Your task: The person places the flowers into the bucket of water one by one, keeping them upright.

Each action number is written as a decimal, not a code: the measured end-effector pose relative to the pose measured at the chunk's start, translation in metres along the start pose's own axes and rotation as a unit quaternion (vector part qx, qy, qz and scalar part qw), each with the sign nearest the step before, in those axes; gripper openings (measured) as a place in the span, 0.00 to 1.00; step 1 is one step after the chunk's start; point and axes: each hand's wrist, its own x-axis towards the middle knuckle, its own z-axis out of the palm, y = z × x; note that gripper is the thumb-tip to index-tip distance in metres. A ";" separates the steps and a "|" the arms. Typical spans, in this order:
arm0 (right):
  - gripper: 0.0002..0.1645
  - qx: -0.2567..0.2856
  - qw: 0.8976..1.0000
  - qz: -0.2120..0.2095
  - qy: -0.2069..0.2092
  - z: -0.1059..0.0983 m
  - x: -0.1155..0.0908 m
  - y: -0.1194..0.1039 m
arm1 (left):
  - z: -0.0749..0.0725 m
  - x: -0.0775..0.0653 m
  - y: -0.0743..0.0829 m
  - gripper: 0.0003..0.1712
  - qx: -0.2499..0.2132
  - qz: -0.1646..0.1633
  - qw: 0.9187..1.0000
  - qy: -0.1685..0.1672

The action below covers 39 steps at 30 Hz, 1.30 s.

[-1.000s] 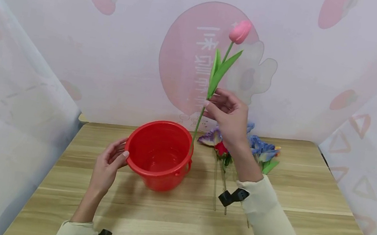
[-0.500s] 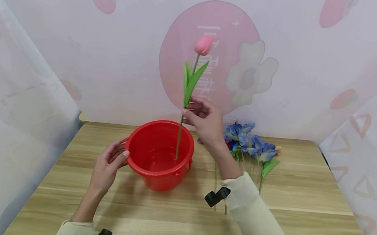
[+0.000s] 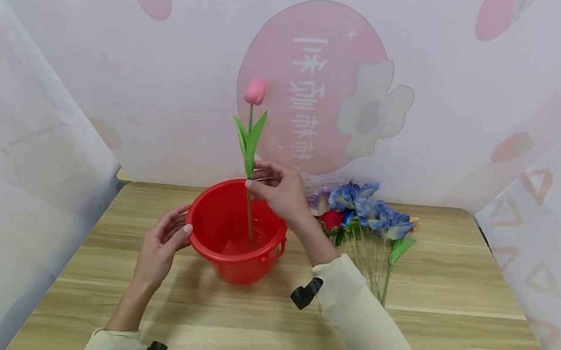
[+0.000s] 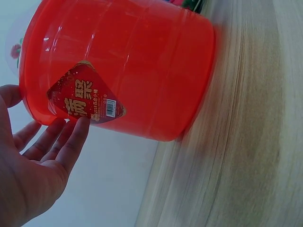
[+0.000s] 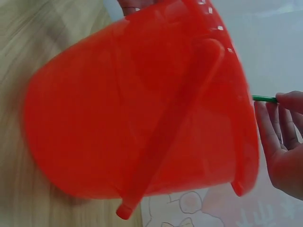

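A red plastic bucket (image 3: 241, 270) stands upright on the wooden table. At its left side my left hand (image 3: 159, 248) holds the rim, the thumb on the rim and the fingers against the outer wall; the left wrist view shows these fingers by a diamond-shaped label (image 4: 85, 94). My right hand (image 3: 280, 193), above the bucket's right rear rim, pinches the green stem of a pink artificial tulip (image 3: 256, 91) between thumb and fingers. The stem's lower part reaches down inside the bucket, while blossom and leaves rise above it. In the right wrist view the bucket hides most of the stem (image 5: 264, 99).
Right of the bucket lies a pile of artificial flowers: blue ones (image 3: 376, 214), a red rose (image 3: 330, 220), a purple bloom (image 3: 318, 199) and a green leaf (image 3: 400, 250). A printed curtain (image 3: 444, 102) stands behind the table (image 3: 450, 339).
My right hand has moved left and down with the tulip, bringing its stem from the bucket's right rim into the bucket. The left hand and the bucket have stayed in place.
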 end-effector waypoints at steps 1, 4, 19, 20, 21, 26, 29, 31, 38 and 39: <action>0.22 -0.001 1.000 0.004 -0.005 0.002 0.001 0.001 | 0.000 0.000 0.000 0.28 0.001 -0.001 1.000 0.000; 0.22 -0.001 1.000 0.015 -0.017 0.008 0.004 0.005 | 0.000 0.000 0.000 0.28 0.002 -0.002 1.000 0.001; 0.19 -0.024 0.996 0.054 -0.063 0.027 0.016 0.016 | 0.001 0.001 0.002 0.29 -0.003 -0.002 1.000 -0.003; 0.19 -0.022 0.996 0.058 -0.066 0.028 0.017 0.017 | 0.001 0.001 0.002 0.29 -0.003 -0.003 1.000 -0.002; 0.19 -0.022 0.995 0.061 -0.070 0.029 0.018 0.017 | 0.000 0.001 0.002 0.29 -0.003 -0.004 1.000 -0.002; 0.20 -0.027 0.992 0.087 -0.090 0.033 0.022 0.022 | 0.000 0.000 0.001 0.29 -0.001 -0.009 1.000 0.000; 0.20 -0.037 0.989 0.102 -0.097 0.034 0.024 0.023 | 0.001 -0.001 0.002 0.29 0.001 -0.010 1.000 0.000; 0.20 -0.042 0.988 0.109 -0.100 0.035 0.025 0.024 | 0.001 -0.001 0.002 0.29 0.000 -0.011 1.000 0.001; 0.18 -0.056 0.984 0.133 -0.103 0.037 0.029 0.031 | 0.001 -0.001 0.002 0.29 0.000 -0.011 1.000 0.001; 0.18 -0.057 0.983 0.136 -0.104 0.037 0.029 0.031 | 0.001 -0.001 0.002 0.29 0.000 -0.011 1.000 0.001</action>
